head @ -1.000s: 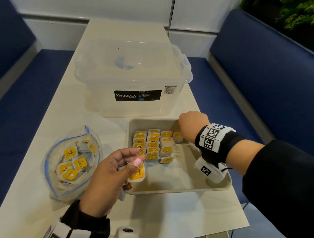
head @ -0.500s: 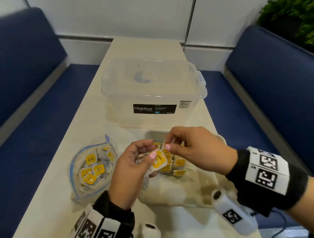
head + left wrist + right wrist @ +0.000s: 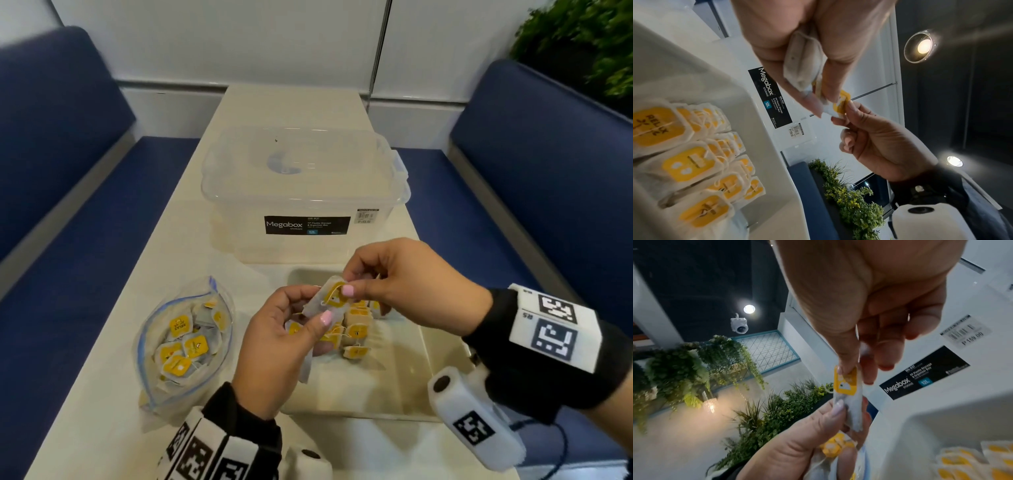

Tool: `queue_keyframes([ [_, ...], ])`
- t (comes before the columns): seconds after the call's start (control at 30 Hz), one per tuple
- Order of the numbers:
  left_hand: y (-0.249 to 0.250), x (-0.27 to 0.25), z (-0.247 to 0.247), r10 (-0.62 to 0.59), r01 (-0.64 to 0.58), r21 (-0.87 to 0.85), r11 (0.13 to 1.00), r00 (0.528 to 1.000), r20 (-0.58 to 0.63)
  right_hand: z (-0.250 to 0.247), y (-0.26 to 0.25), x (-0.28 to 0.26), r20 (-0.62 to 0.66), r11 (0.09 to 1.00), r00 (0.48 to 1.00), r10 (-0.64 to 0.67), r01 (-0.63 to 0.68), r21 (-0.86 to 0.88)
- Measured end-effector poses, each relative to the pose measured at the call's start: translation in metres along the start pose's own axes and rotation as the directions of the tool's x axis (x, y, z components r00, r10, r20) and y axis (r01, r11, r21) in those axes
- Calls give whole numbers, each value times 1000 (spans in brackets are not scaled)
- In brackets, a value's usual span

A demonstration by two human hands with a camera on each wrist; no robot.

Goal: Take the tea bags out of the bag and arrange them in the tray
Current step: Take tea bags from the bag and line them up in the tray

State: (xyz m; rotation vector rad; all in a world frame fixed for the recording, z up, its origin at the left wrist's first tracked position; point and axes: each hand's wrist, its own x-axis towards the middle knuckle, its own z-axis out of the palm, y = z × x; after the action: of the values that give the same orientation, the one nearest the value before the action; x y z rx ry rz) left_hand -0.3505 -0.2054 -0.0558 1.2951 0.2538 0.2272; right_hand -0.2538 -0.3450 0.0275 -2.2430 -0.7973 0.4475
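Note:
Both hands meet above the beige tray's (image 3: 380, 390) far left corner and share one white tea bag (image 3: 329, 298) with a yellow tag. My left hand (image 3: 313, 310) pinches its lower end and keeps a few more tea bags (image 3: 294, 329) tucked in the palm. My right hand (image 3: 347, 286) pinches the tag end between thumb and forefinger. The left wrist view shows the tea bag (image 3: 803, 65) in the left fingers and the right hand (image 3: 844, 112) at its tag. The right wrist view shows the same tea bag (image 3: 846, 384). Several tea bags (image 3: 356, 330) stand in rows in the tray.
An open zip bag (image 3: 185, 342) with several more tea bags lies left of the tray. A lidded clear Megabox storage box (image 3: 301, 192) stands just behind the tray. Blue benches (image 3: 534, 178) flank the narrow table (image 3: 109, 394).
My right hand left the rows in the tray, came to the left hand and took hold of the tea bag's tag end. Both hands have risen a little above the tray.

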Motion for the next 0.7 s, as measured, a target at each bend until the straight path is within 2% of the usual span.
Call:
queue_keyframes([
  [0.1, 0, -1, 2, 4, -4, -1, 1000, 1000, 2, -4, -5, -1, -16, 992, 998, -58, 56, -111],
  [0.2, 3, 0, 3, 24, -24, -10, 1000, 999, -25, -7, -5, -1, -26, 987, 997, -70, 66, -145],
  [0.57, 4, 1, 0, 7, -10, -48, 999, 998, -60, -16, -3, -2, -25, 988, 998, -59, 54, -146],
  [0.63, 2, 0, -3, -15, 9, -79, 997, 997, -74, -25, -1, 1, -29, 976, 999, -36, 29, -215],
  [0.7, 2, -1, -6, -39, 30, -113, 993, 996, -84, -34, 4, 6, -19, 934, 1000, 20, -26, -356],
])
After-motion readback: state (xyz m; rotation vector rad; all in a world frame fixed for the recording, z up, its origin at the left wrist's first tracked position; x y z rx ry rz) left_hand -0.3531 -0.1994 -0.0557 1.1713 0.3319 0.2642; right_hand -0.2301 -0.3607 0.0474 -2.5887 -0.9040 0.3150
